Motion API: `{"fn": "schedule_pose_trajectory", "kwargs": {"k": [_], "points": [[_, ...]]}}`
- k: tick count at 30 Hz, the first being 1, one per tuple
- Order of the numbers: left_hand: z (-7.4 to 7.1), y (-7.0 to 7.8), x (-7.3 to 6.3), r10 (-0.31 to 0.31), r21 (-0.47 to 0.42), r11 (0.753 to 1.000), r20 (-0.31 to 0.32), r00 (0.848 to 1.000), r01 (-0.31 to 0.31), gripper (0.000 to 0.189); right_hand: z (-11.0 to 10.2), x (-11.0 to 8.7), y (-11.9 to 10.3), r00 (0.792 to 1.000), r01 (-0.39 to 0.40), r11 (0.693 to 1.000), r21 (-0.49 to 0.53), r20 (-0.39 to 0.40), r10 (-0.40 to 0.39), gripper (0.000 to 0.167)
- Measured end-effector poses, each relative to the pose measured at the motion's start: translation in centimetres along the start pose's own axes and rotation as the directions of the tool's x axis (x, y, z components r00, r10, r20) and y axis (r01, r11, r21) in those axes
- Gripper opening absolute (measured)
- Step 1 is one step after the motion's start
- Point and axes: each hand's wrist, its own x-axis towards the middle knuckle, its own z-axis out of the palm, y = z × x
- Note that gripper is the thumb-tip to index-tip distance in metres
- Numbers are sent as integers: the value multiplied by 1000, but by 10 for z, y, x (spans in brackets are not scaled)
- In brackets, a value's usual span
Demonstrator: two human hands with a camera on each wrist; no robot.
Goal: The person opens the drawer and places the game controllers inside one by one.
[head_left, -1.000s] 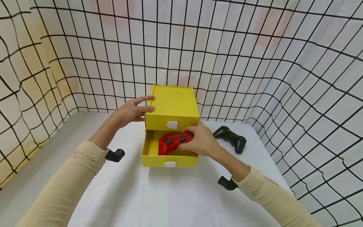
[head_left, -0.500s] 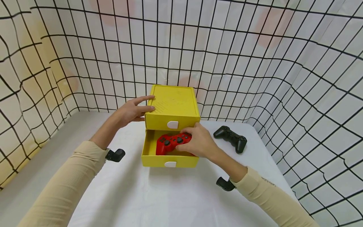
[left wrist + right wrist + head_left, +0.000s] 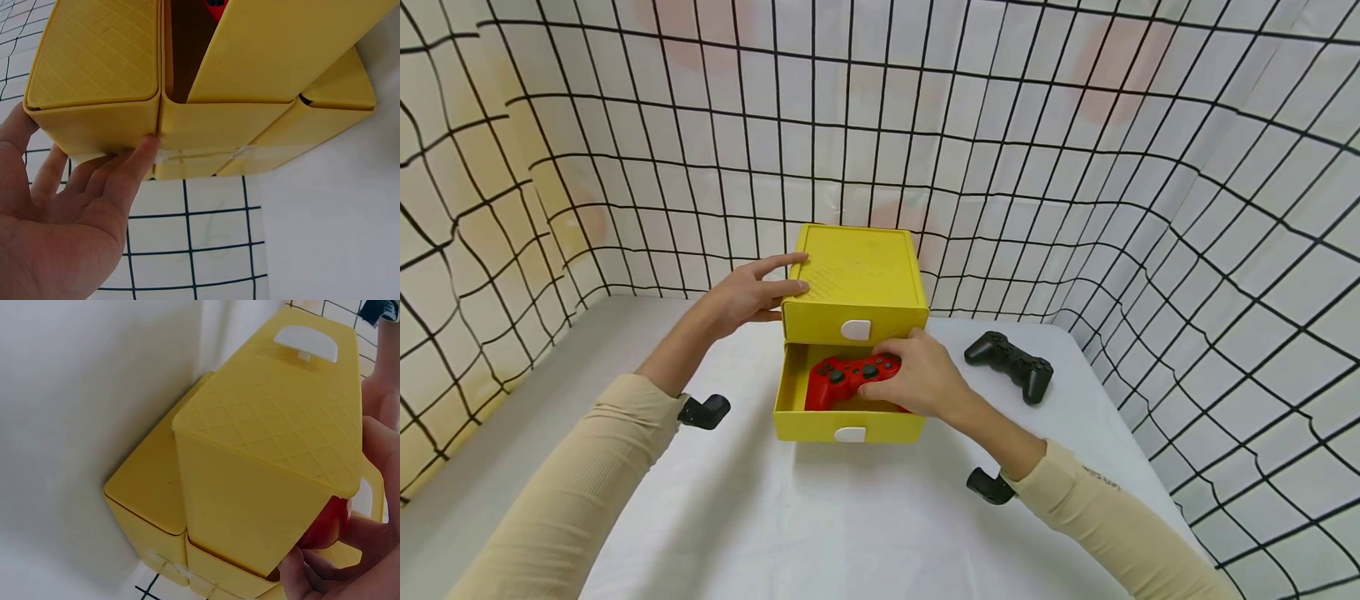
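Observation:
A yellow drawer cabinet (image 3: 861, 265) stands on the table with a lower drawer (image 3: 799, 427) pulled out; its top drawer, with a white knob (image 3: 856, 330), is closed. Inside the pulled-out drawer lies a red game controller (image 3: 833, 385), and my right hand (image 3: 928, 375) grips its right end, thumb in front. Only a bit of the red controller (image 3: 328, 526) shows in the right wrist view, past the drawer wall. My left hand (image 3: 747, 293) rests its extended fingers against the cabinet's left side and top edge. The left wrist view has that hand's fingers (image 3: 130, 172) against the side wall.
A black game controller (image 3: 1011, 367) lies on the white table (image 3: 865, 517) right of the cabinet. Black grid netting (image 3: 880, 125) over white sheeting surrounds the table at the back and sides. Another yellow drawer section (image 3: 340, 84) sits under the pulled-out one.
My right hand has slid the red controller a little to the left inside the drawer. The left hand and the cabinet have stayed in place.

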Motion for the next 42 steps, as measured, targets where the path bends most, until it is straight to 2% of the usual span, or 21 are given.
{"fn": "schedule_pose_trajectory", "kwargs": {"k": [12, 23, 34, 42], "points": [[1, 0, 0, -6, -9, 1000, -7, 1000, 6, 68, 0, 1, 2, 999, 31, 999, -41, 5, -31, 49], [1, 0, 0, -1, 0, 1000, -7, 1000, 1, 68, 4, 3, 6, 995, 84, 992, -95, 51, -80, 54], [1, -1, 0, -2, -7, 1000, -4, 1000, 2, 68, 7, 3, 9, 988, 145, 981, -128, 64, -138, 44], [1, 1, -1, -4, 0, 1000, -5, 1000, 4, 68, 9, 3, 9, 986, 163, 973, -165, 68, -153, 47]]}}
